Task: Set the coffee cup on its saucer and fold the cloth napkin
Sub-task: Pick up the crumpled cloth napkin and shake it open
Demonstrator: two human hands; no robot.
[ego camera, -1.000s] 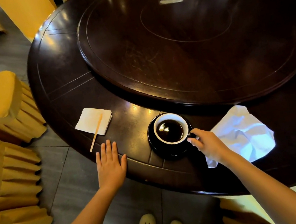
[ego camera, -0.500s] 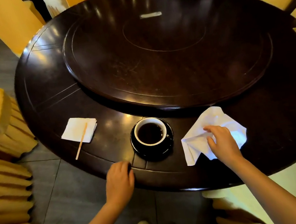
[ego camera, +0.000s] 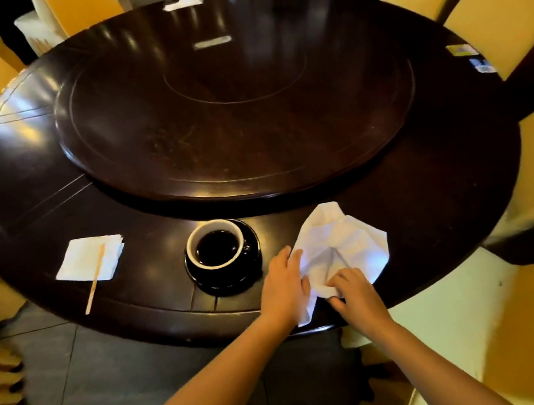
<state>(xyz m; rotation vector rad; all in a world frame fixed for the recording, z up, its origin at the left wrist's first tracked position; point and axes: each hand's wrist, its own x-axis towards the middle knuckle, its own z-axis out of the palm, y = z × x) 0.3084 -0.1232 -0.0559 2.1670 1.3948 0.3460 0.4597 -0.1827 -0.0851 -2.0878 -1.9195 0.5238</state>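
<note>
A black coffee cup [ego camera: 215, 246] with a white inside, full of dark coffee, stands on its black saucer [ego camera: 232, 278] near the table's front edge. Right of it lies a crumpled white cloth napkin [ego camera: 344, 242]. My left hand [ego camera: 283, 285] rests flat against the napkin's left edge with fingers together. My right hand [ego camera: 353, 290] pinches the napkin's near corner, and a flap hangs over the table edge between the two hands.
A folded paper napkin [ego camera: 89, 260] with a wooden stir stick [ego camera: 96, 280] lies left of the cup. A large dark turntable [ego camera: 238, 109] fills the round table's [ego camera: 445, 175] middle. Yellow-covered chairs [ego camera: 501, 18] ring the table. Small cards [ego camera: 471, 57] lie at the far right.
My right hand left the cup's handle and took hold of the napkin. My left hand moved from the table edge left of the cup across to the napkin's left side.
</note>
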